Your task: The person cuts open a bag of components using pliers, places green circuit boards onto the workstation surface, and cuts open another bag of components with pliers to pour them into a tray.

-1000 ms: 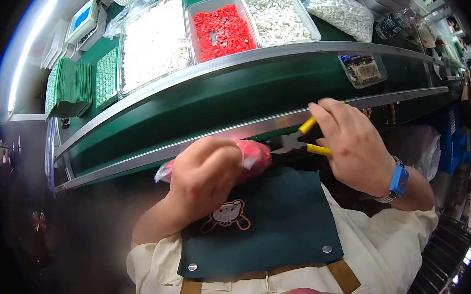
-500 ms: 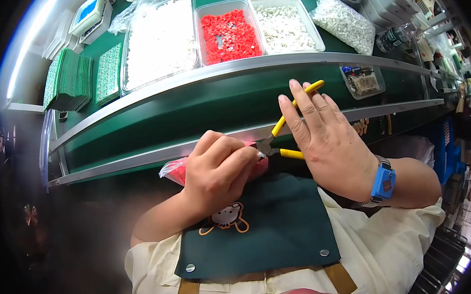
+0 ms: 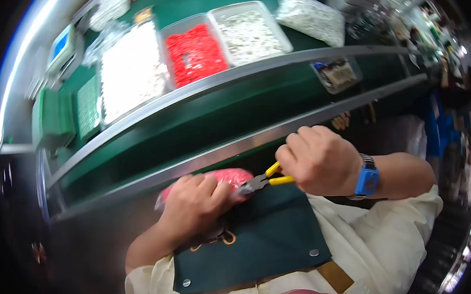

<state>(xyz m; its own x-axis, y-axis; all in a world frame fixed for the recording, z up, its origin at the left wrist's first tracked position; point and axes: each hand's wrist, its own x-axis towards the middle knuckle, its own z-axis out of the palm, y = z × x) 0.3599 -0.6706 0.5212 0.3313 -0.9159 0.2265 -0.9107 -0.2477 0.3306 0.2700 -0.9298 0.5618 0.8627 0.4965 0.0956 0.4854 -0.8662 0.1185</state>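
Note:
My left hand (image 3: 196,201) is closed on a clear plastic bag (image 3: 229,176) filled with small red pieces, held in front of my dark green apron (image 3: 266,230). In my right hand (image 3: 321,161) are yellow-handled pliers (image 3: 256,183), with the fingers wrapped round the handles. The pliers' metal jaws point left and meet the bag's gathered right end, beside my left fingers. Whether the jaws are fully closed on the plastic I cannot tell. A blue wrist strap (image 3: 367,182) sits on my right wrist.
On the green bench stand trays of white pieces (image 3: 135,67), red pieces (image 3: 196,53) and pale pieces (image 3: 251,34). Green circuit boards (image 3: 53,116) are stacked at left. A bag of white parts (image 3: 311,18) and a small box (image 3: 335,75) lie at right. A metal rail (image 3: 235,147) edges the bench.
My right hand has gone from spread fingers to a grip round the pliers' handles. The pliers' handles have come closer together, and the bag sits lower and shows more. The head view has tilted.

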